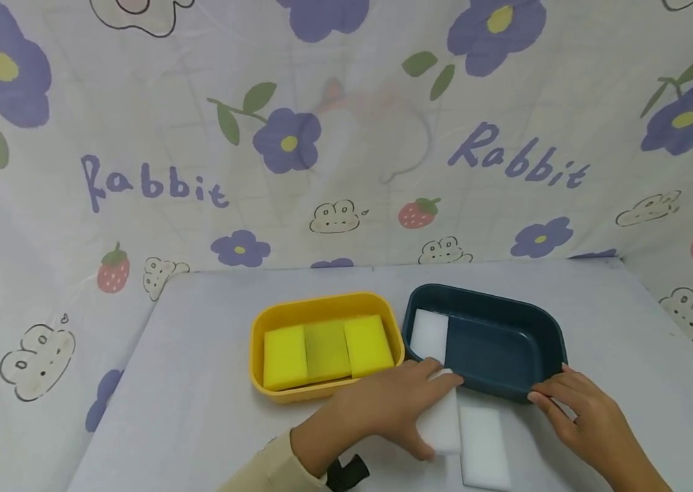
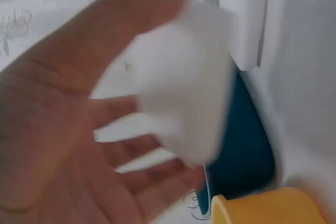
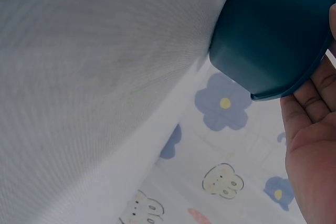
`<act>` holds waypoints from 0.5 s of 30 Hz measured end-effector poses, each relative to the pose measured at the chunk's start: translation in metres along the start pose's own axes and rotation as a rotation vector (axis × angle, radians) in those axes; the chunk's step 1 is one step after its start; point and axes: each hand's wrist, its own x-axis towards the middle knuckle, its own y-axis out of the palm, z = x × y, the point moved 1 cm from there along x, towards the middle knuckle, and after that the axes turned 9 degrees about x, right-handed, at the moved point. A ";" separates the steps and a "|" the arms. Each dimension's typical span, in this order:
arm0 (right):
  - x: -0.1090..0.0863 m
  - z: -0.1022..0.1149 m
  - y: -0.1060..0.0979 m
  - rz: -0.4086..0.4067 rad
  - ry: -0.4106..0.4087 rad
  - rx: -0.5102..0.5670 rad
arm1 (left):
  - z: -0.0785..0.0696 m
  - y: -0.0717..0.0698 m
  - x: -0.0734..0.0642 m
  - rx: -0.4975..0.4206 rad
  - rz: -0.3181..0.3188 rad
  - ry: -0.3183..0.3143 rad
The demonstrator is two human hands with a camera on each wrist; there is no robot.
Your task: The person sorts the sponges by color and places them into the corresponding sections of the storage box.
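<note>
Seen from the head view, the left hand (image 1: 391,402) reaches in from seven o'clock, back upward, thumb toward the near side, its fingers gripping a white block (image 1: 441,425) by the edges. From that block, the dark blue tub (image 1: 497,352) sits at one o'clock, the yellow tub (image 1: 322,311) at ten, and a loose white block (image 1: 484,447) lies on the surface (image 1: 186,355) at four. The right hand (image 1: 588,414), wrist angled in from five o'clock, pinches the dark blue tub's rim at its four o'clock corner.
</note>
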 end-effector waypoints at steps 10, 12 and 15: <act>0.001 0.003 0.003 0.022 0.076 -0.060 | 0.012 -0.007 0.048 -0.259 -0.318 0.061; 0.001 0.003 0.003 0.021 0.075 -0.059 | 0.018 -0.004 0.057 -0.329 -0.368 0.040; 0.001 0.002 0.003 0.016 0.068 -0.055 | 0.027 0.003 0.068 -0.456 -0.429 0.016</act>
